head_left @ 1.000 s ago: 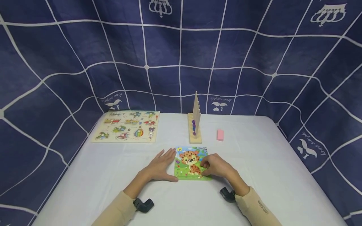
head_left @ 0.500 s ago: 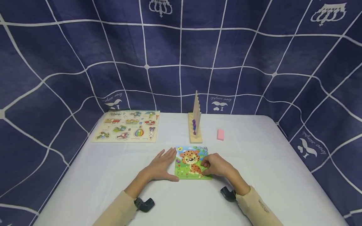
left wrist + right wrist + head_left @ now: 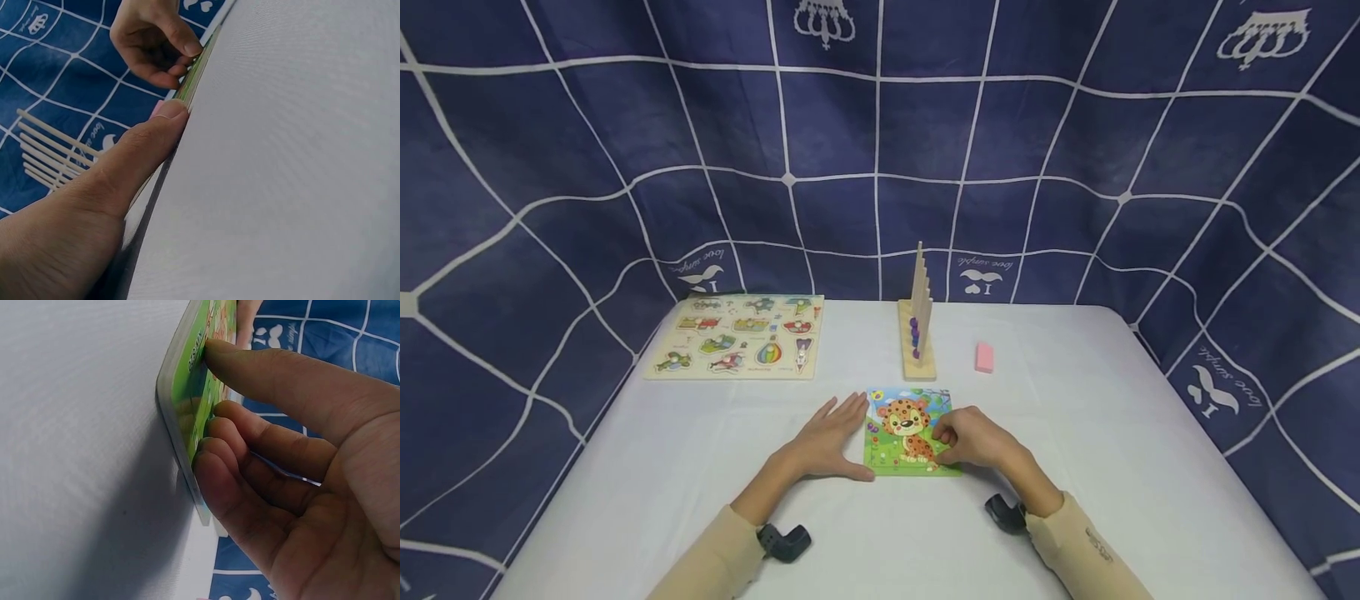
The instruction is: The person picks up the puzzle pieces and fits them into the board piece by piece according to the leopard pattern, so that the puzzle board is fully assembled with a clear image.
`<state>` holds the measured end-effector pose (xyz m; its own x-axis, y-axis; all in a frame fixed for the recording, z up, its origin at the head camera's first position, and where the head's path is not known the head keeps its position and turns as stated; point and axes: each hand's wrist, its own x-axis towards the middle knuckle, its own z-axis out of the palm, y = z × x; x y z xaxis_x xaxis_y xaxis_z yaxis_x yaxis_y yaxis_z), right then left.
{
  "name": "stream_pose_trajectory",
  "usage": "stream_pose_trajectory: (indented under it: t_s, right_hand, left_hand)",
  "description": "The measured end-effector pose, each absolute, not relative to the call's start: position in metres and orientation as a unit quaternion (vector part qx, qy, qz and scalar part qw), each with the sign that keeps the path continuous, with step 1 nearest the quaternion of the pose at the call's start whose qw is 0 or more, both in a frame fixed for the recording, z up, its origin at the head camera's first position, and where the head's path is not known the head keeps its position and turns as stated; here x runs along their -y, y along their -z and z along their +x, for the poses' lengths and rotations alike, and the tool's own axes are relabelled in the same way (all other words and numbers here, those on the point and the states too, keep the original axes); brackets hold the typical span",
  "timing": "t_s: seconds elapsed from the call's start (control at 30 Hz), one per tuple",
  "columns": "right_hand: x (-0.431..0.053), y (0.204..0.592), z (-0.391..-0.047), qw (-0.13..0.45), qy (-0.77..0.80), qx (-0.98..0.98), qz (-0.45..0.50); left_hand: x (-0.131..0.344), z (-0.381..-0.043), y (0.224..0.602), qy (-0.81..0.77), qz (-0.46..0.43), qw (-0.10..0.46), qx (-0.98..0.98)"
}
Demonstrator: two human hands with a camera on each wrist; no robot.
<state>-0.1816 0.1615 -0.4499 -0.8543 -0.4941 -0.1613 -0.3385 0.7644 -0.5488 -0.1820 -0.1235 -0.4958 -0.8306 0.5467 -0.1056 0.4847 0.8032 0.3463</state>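
Note:
A square picture puzzle (image 3: pixel 904 458) with a cartoon leopard on green grass lies flat on the white table. My left hand (image 3: pixel 829 442) rests at its left side, fingers extended and thumb spread along the near left corner. In the left wrist view the left thumb (image 3: pixel 140 150) touches the puzzle's edge. Over the puzzle's right part is my right hand (image 3: pixel 976 439), its fingers bent. The right wrist view has the thumb tip (image 3: pixel 219 353) and the other fingertips on the puzzle's face, apart from each other. Whether a piece is pinched between them cannot be made out.
A board with vehicle-shaped pieces (image 3: pixel 748 342) lies at the back left. Behind the puzzle stands a wooden base (image 3: pixel 919 372) with upright rods and several purple and blue beads. A pink block (image 3: pixel 984 357) sits to its right. A dark blue gridded curtain (image 3: pixel 880 150) hangs behind the table.
Both hands stay in nearly the same place at the puzzle. Only a slight shift of the head view shows.

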Motion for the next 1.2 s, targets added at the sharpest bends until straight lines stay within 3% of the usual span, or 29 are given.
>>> stream_pose_trajectory:
  t_s: [0.23,0.4,0.53,0.6,0.7,0.83,1.03,1.2]
  right_hand:
    - [-0.16,0.447,-0.18,0.127,0.232,-0.935,-0.237]
    - [-0.167,0.443,-0.18,-0.033,0.151,-0.951,-0.269]
    - [-0.173,0.437,-0.183,-0.18,0.043,-0.943,-0.275]
    - [-0.175,0.435,-0.183,-0.213,0.002,-0.941,-0.264]
    - [-0.176,0.433,-0.181,-0.223,-0.026,-0.942,-0.248]
    - [-0.174,0.432,-0.178,-0.222,-0.026,-0.944,-0.242]
    - [-0.171,0.432,-0.176,-0.233,-0.028,-0.944,-0.234]
    - [-0.171,0.436,-0.177,-0.236,-0.025,-0.945,-0.224]
  left_hand:
    - [0.125,-0.179,0.491,-0.161,0.274,0.112,-0.941]
    - [0.125,-0.178,0.484,-0.203,0.281,0.08,-0.934]
    - [0.126,-0.18,0.474,-0.14,0.297,-0.029,-0.944]
    - [0.127,-0.181,0.468,-0.077,0.303,-0.095,-0.945]
    - [0.126,-0.181,0.461,-0.009,0.299,-0.174,-0.938]
    - [0.125,-0.179,0.454,0.013,0.281,-0.214,-0.935]
    - [0.122,-0.177,0.45,0.017,0.251,-0.23,-0.94]
    - [0.122,-0.177,0.452,0.016,0.233,-0.209,-0.95]
